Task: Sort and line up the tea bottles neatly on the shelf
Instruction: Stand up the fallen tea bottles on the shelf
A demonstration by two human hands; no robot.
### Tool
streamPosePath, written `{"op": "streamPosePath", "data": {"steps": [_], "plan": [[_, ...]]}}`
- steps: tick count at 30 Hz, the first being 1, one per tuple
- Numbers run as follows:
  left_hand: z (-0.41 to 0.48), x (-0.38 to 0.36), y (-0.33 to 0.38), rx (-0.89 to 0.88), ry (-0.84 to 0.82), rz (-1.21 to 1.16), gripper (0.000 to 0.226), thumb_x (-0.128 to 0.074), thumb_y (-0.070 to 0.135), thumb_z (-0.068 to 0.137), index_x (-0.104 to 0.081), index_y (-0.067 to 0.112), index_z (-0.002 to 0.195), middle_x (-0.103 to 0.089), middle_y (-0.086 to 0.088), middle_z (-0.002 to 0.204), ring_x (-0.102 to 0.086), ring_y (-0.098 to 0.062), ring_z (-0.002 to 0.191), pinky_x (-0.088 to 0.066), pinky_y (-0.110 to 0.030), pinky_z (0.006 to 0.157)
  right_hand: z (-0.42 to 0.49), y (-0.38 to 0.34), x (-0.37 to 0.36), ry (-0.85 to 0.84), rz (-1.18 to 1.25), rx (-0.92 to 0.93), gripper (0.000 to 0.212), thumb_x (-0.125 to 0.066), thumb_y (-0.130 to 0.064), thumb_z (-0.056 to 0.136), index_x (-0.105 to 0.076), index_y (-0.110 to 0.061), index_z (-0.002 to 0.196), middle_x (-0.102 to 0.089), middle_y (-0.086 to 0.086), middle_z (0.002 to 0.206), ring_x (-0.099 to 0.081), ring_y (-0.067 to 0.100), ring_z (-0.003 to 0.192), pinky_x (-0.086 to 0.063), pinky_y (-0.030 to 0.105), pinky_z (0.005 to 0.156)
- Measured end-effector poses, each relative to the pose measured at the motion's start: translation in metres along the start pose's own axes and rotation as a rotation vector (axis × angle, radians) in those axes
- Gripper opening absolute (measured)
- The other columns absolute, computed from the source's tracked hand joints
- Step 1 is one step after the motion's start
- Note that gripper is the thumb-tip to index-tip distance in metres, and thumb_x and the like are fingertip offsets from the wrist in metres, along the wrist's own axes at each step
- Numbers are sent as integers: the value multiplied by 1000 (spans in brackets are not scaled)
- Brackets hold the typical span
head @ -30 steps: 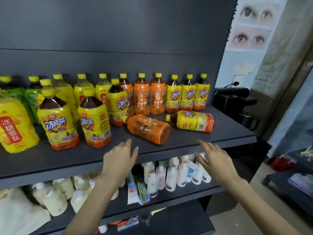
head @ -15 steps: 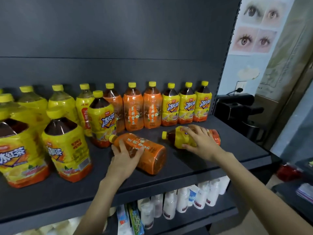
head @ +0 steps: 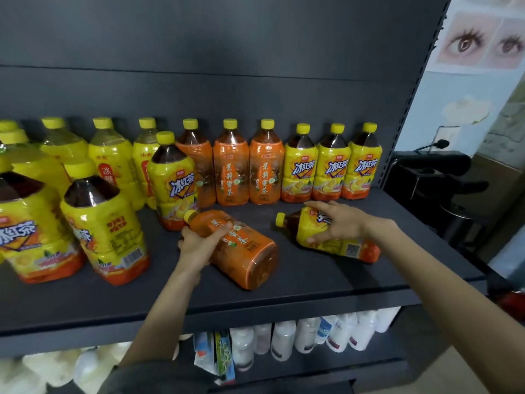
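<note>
Forearms come up from below, past the white bottles on the lower tier and over the front lip of the shelf. A second ago both hands hung open short of that lip; half a second ago they were landing on the two fallen bottles. Now the left hand is curled round the shoulder of the orange bottle, thumb across its label. The right hand wraps the upper body of the yellow bottle. Both bottles lie on their sides, caps pointing left, in the open front half of the shelf, apart from each other. The grips look set, so I judge the next step is to stand each one up and slide it to its own kind.

Bare shelf lies around the yellow bottle and runs back to the yellow trio at the right end of the back row. The shelf's right edge and the post are near. The orange bottle's cap sits just beside a lone bottle standing ahead of the orange trio, so tipping it up there looks tight. Big bottles crowd the left.
</note>
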State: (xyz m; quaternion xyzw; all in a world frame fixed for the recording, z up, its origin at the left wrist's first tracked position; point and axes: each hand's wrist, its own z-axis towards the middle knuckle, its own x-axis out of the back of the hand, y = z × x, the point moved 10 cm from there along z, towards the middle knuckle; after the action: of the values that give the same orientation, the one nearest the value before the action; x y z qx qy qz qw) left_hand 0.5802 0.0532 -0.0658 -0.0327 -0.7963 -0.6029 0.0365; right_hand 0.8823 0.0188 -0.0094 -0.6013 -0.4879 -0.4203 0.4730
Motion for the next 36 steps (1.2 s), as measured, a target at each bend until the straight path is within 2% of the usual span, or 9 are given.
{"op": "streamPosePath", "data": {"steps": [2,5,9,16,18,20,24,29,36], "plan": [[-2,-1,4,-16,10,-29,121,-82,55,47,-20,19,146,-39,-10,141,-44,-30,124,-47,-43,88,1,-1,2,59,-32,25,93,-63,-72,69,-15,-45,145,-36,5,143,-39,29,129,-37,42,102],[-5,-1,7,-48,55,-72,96,-81,36,68,-25,16,144,-46,-8,134,-49,-26,117,-47,-40,88,2,0,3,126,-72,36,91,-59,-75,69,-17,-45,144,-40,5,138,-41,30,127,-39,44,99],[-8,-2,7,-48,96,-138,94,-82,29,69,-26,17,145,-48,-9,133,-51,-26,116,-46,-44,97,-2,-1,5,176,-87,48,89,-57,-75,71,-18,-45,145,-41,3,137,-41,28,127,-39,45,95],[-8,-5,7,-10,49,-210,89,-80,21,72,-27,19,143,-47,-3,114,-49,-19,98,-44,-31,67,-8,-3,9,250,-64,64,88,-59,-73,71,-20,-46,145,-41,1,139,-40,25,128,-41,43,92],[-6,-6,7,-12,37,-215,88,-80,21,72,-28,20,143,-46,-3,113,-50,-20,97,-45,-31,67,-11,-3,11,280,-45,72,87,-61,-72,71,-21,-46,144,-41,0,139,-40,24,127,-41,43,91],[-6,-8,7,-19,34,-218,87,-80,21,72,-29,20,143,-46,-3,112,-51,-21,98,-47,-35,74,-13,-2,15,313,2,77,88,-63,-71,70,-22,-47,144,-41,0,141,-39,25,129,-40,45,93],[-3,-10,8,-38,21,-217,87,-79,20,72,-30,20,143,-48,-8,123,-51,-22,99,-47,-38,80,-22,9,32,471,334,100,86,-67,-71,64,-28,-52,138,-39,-7,145,-38,20,132,-38,51,103],[-1,-12,10,-67,7,-212,87,-79,19,72,-30,20,144,-47,-12,133,-50,-23,101,-47,-40,85,-40,21,41,712,857,196,82,-72,-65,65,-37,-44,136,-43,-15,139,-42,8,129,-41,46,105],[-1,-15,12,-111,-4,-209,91,-80,22,70,-30,22,146,-48,-12,136,-53,-28,114,-45,-48,97,-63,44,20,958,1121,159,84,-74,-54,71,-27,-38,139,-39,0,142,-45,16,129,-43,48,103]]}}
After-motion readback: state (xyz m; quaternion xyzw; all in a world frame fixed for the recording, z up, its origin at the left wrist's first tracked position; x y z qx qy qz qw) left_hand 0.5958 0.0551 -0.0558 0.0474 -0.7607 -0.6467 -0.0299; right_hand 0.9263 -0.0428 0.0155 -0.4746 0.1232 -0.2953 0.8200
